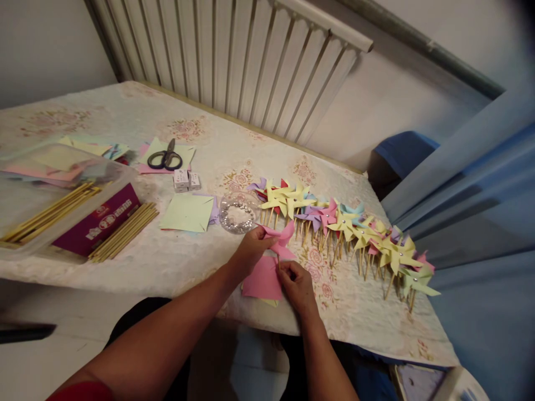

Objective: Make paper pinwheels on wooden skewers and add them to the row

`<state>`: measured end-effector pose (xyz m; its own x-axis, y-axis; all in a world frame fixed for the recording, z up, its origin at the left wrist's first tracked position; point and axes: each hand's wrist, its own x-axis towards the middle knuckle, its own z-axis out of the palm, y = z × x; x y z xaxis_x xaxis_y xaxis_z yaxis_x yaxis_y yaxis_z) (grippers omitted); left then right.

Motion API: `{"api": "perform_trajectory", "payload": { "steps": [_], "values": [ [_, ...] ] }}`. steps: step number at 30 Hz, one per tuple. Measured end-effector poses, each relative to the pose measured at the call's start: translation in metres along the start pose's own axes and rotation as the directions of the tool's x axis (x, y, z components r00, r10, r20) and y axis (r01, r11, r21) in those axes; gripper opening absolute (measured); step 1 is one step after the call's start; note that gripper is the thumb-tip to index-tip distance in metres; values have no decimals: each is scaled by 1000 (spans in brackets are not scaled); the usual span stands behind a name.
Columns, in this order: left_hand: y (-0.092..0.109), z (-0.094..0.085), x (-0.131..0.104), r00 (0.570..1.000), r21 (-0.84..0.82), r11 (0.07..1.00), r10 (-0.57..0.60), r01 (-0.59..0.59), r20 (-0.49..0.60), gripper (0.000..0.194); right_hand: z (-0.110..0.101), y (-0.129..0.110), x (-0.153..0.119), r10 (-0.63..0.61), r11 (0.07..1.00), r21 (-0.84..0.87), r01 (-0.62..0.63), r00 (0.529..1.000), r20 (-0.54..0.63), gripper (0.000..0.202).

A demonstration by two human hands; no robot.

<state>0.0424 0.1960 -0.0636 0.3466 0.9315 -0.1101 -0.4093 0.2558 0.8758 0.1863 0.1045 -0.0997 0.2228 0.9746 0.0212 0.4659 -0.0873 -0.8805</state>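
Observation:
My left hand (253, 249) pinches the edge of a pink paper pinwheel (284, 238) just above the table. Below the pinwheel, my right hand (297, 283) is closed around its thin stick, most of which the fingers hide. A pink paper square (262, 280) lies on a small stack directly under my hands, with pale yellow-green paper showing at its lower edge. Close to my left hand is a round clear dish (238, 214) with small shiny metal pieces ringed inside it. Finished-looking pinwheels (343, 221) in several colours lie in a long row to the right.
Scissors (166, 156) rest on paper squares, beside small white boxes (186, 180). Slit green paper (188, 212) lies nearer. A clear plastic bin (25, 252) with sticks and a purple box (98, 221) stands left, loose sticks (124, 231) alongside. A radiator (234, 55) and blue curtain (480, 234) border the table.

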Motion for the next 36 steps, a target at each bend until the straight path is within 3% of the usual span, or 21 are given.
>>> {"api": "perform_trajectory", "payload": {
  "steps": [31,36],
  "values": [
    [3,-1,-1,998,113,993,14,-21,60,20,-2,0,0,20,1000,9,-20,1000,-14,22],
    [0,-3,1,999,173,984,26,-31,31,31,-4,3,2,81,993,86,-78,996,-32,21]
  ]
}}
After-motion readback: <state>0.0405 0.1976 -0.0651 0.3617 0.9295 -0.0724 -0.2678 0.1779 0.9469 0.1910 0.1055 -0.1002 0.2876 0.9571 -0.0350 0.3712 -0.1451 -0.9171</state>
